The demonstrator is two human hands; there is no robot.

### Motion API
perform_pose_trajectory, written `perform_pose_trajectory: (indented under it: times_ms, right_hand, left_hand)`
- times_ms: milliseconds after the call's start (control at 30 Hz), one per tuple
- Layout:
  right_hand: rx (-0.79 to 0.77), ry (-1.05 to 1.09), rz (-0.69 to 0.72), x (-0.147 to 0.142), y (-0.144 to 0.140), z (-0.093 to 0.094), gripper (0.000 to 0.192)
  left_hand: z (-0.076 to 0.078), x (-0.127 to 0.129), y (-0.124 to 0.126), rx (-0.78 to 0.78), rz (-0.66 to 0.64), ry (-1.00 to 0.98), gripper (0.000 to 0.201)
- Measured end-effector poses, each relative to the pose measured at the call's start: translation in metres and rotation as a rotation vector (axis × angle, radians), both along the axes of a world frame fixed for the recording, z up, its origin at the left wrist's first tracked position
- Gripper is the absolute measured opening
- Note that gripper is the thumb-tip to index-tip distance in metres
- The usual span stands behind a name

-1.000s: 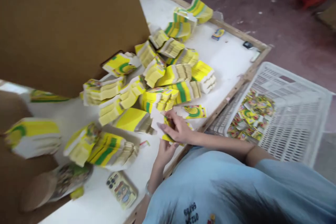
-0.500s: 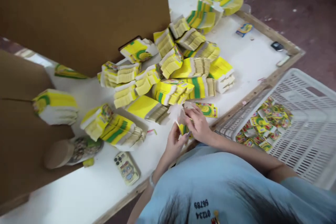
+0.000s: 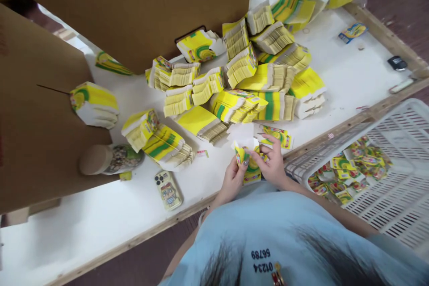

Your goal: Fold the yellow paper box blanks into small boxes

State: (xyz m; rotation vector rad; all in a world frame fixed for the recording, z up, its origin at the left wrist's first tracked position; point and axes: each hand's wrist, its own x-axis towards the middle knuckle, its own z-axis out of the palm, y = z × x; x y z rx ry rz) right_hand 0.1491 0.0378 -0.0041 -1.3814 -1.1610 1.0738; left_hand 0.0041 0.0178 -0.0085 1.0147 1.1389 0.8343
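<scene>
A small yellow and green printed carton (image 3: 252, 170) with a raised white flap is between my hands at the table's front edge. My left hand (image 3: 233, 176) grips its left side, the thumb lying across the front. My right hand (image 3: 273, 165) is at the right side, its thumb against the carton and its index finger stretched out past it. The right hand's other fingers are partly hidden. Just beyond the right hand, another printed carton (image 3: 279, 137) lies flat on the table. Stacks of folded cartons (image 3: 239, 105) are heaped in front of my hands.
A white plastic basket (image 3: 378, 120) holding many small filled packs stands at the right. On the left are a phone (image 3: 168, 191), a jar (image 3: 122, 159) and big cardboard boxes (image 3: 134, 4). A small blue box (image 3: 353, 32) lies at the far right of the white table (image 3: 83, 232).
The view has shifted, so the table's contents appear displaced. The carton now faces me more openly, its white flap standing up, and my right index finger has lifted away from it.
</scene>
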Motion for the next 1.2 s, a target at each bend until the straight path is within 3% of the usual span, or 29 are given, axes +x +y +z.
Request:
perform_pose_trajectory:
  times_ms: [67,133,300,400,500,567,633,733,800,900,967,1133,1200]
  right_hand:
    - [0.068,-0.027,-0.051,0.002,-0.003,-0.001,0.041]
    - [0.106,-0.048,-0.041,0.007,-0.005,-0.003,0.037]
    - [-0.031,0.033,0.239,0.029,-0.01,-0.009,0.026]
    - [-0.024,0.038,0.352,0.037,-0.009,-0.012,0.021]
    - [0.053,0.004,0.306,0.038,-0.006,-0.014,0.017]
    - [0.081,-0.053,0.288,0.041,-0.003,-0.014,0.022]
    - [0.127,-0.118,0.379,0.048,0.001,-0.011,0.031]
    - [0.193,-0.109,0.602,0.058,0.005,-0.002,0.033]
    - [0.116,-0.074,0.628,0.06,0.004,0.006,0.034]
    - [-0.188,-0.015,0.595,0.053,0.0,0.018,0.047]
    - [-0.36,0.037,0.647,0.048,-0.001,0.026,0.054]
    - [-0.479,0.041,0.726,0.054,0.011,0.041,0.061]
    - [-0.543,0.135,0.822,0.061,0.016,0.042,0.07]
  left_hand:
    - [-0.004,0.002,-0.007,0.016,0.104,-0.059,0.076]
    - [-0.007,0.001,-0.012,0.005,0.121,-0.106,0.085]
    - [-0.002,-0.012,-0.018,-0.176,-0.104,-0.243,0.096]
    - [0.0,-0.014,-0.017,-0.175,-0.169,-0.293,0.074]
    - [-0.002,-0.01,-0.016,-0.06,-0.048,-0.221,0.05]
    - [-0.003,-0.008,-0.015,-0.017,0.056,-0.186,0.061]
    - [-0.002,-0.007,-0.015,-0.02,0.074,-0.191,0.075]
    - [0.004,-0.009,-0.012,-0.031,0.037,-0.12,0.06]
    - [0.01,-0.01,-0.008,-0.033,0.045,-0.027,0.051]
    - [0.019,-0.01,-0.002,-0.037,0.045,0.068,0.043]
    - [0.023,-0.009,0.0,-0.06,0.031,0.086,0.043]
    - [0.022,-0.008,-0.002,-0.073,0.083,0.125,0.043]
    - [0.019,-0.012,-0.003,-0.067,0.032,0.131,0.04]
